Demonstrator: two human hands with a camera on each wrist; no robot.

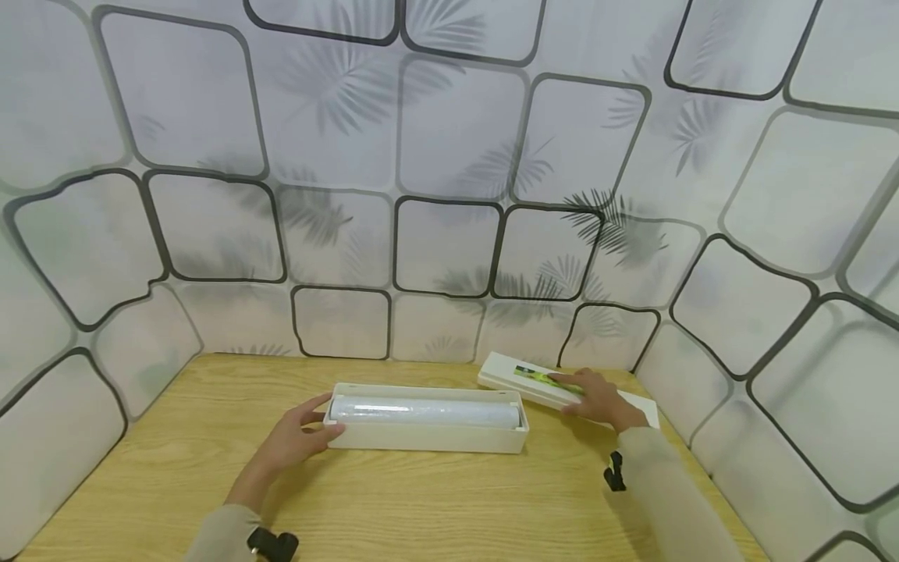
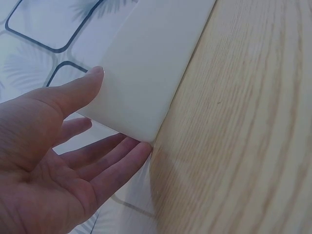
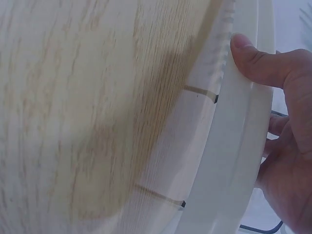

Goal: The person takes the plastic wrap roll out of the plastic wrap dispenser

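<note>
A long white cling film box (image 1: 428,439) stands lidless on the wooden table, a roll of clear cling film (image 1: 424,411) lying inside. My left hand (image 1: 298,433) holds its left end. In the left wrist view, the thumb touches the front face of the box (image 2: 146,63) and the fingers reach round the end near the bottom corner. Behind and to the right is the white lid (image 1: 502,368) with a green label. My right hand (image 1: 597,400) grips this lid, thumb on the front edge of the lid (image 3: 234,136), other fingers over the top and partly hidden.
The light wooden table (image 1: 393,507) runs back to a patterned curtain (image 1: 449,250), which also closes in both sides. The lid's far end lies close to the back curtain. Dark wrist mounts (image 1: 272,544) are strapped to both forearms.
</note>
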